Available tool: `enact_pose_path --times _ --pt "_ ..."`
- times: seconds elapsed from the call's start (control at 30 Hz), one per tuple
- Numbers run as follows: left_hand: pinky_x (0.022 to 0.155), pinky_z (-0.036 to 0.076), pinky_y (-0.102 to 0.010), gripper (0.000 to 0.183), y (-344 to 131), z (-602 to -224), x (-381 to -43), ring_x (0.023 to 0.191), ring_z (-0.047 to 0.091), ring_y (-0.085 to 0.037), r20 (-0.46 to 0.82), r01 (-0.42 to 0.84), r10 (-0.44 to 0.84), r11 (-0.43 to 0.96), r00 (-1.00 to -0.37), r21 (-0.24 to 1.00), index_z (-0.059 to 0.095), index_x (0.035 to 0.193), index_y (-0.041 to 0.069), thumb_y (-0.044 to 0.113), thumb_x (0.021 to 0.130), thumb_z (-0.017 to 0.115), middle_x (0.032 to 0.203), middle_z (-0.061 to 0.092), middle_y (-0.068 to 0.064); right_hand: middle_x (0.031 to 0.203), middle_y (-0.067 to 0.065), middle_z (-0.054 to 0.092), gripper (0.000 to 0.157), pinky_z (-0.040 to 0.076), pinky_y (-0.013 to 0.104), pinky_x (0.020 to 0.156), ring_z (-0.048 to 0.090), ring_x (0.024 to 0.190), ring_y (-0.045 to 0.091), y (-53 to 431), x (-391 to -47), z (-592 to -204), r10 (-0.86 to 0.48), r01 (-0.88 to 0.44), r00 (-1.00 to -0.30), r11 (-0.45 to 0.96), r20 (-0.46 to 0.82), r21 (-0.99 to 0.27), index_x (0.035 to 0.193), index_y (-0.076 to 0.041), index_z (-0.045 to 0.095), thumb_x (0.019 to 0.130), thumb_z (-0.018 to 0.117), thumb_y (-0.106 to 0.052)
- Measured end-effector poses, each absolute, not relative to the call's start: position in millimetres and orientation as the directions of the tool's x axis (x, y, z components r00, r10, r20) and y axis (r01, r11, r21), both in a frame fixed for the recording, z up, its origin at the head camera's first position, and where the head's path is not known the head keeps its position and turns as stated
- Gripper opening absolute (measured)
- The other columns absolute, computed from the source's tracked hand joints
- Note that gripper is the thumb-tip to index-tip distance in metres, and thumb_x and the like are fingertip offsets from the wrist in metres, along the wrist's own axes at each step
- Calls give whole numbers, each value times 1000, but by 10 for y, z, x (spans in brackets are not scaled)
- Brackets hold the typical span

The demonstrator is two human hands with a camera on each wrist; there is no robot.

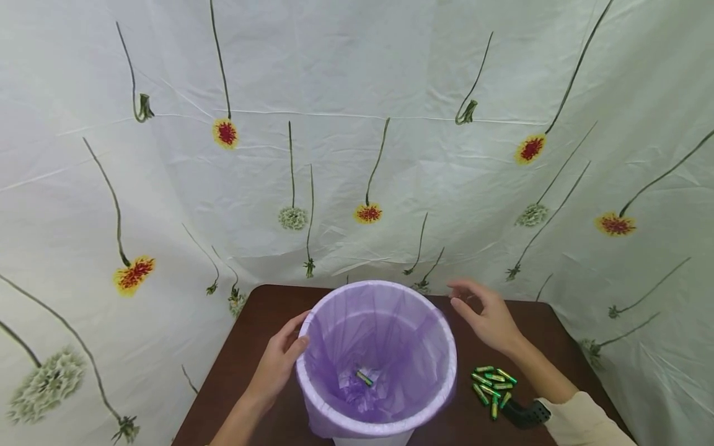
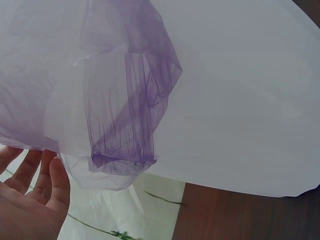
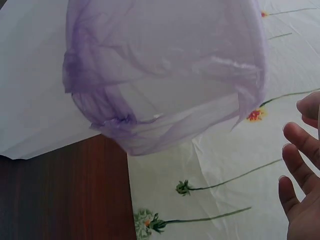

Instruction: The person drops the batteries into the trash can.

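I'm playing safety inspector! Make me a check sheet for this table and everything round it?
Surface: dark brown table.
Job's things: white bin with a purple liner; one small green cylinder, maybe a battery, inside; a heap of similar cylinders on the table, right of the bin.
Clutter: nothing seen, unless you count a black piece by the right sleeve; I can't tell what it is.
Hands: left hand touches the bin's rim; right hand is off the bin, holding nothing.
Cables: nothing seen.
Surroundings: pale cloth printed with flowers.
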State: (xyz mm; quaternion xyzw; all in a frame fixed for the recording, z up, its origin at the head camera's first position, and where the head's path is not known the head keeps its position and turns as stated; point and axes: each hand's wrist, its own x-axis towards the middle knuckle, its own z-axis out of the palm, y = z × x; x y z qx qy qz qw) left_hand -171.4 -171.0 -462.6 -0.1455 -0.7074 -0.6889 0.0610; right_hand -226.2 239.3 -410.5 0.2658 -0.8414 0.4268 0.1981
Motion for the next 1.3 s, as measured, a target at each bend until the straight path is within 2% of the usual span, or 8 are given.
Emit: enact_pose_path --times 0.33,0.57,0.77,1.07,1.3 --pt "95 49 -22 47 -1701 -4634 -1683 121 59 -9 308 310 129 -7 -943 951 47 149 -8 1 104 54 146 50 -29 100 3 71 27 51 22 77 66 91 12 2610 -2188 -4301 -206 -570 -802 544 561 -615 124 -4 69 97 68 0" --pt "96 49 -22 46 -1687 -4622 -1698 123 58 -9 308 310 130 -5 -943 951 47 148 -7 3 104 55 148 50 -27 98 10 71 24 50 24 79 65 91 14 2745 -2112 -4467 -134 -511 -828 581 544 -634 120 -1 69 96 69 0" --pt "96 49 -24 47 -1681 -4633 -1728 123 58 -11 291 293 126 2 -948 956 47 149 -6 3 104 54 148 50 -26 95 6 70 22 47 19 78 63 89 9 2900 -2072 -4684 -79 -462 -843 612 531 -642 117 -2 69 96 69 0" --pt "89 55 -30 48 -1696 -4640 -1735 113 64 -18 244 247 113 14 -963 969 48 150 -1 4 103 54 142 56 -24 96 -1 68 21 47 26 77 61 89 10 3129 -2005 -5012 9 -324 -897 666 441 -672 119 -4 70 98 69 -5" --pt "87 56 -31 48 -1698 -4643 -1729 110 65 -19 236 238 118 4 -965 971 47 151 -2 3 103 53 138 58 -25 96 1 67 22 49 28 72 61 87 11 3220 -1958 -5165 55 -258 -918 670 393 -696 121 -3 69 99 69 -7"
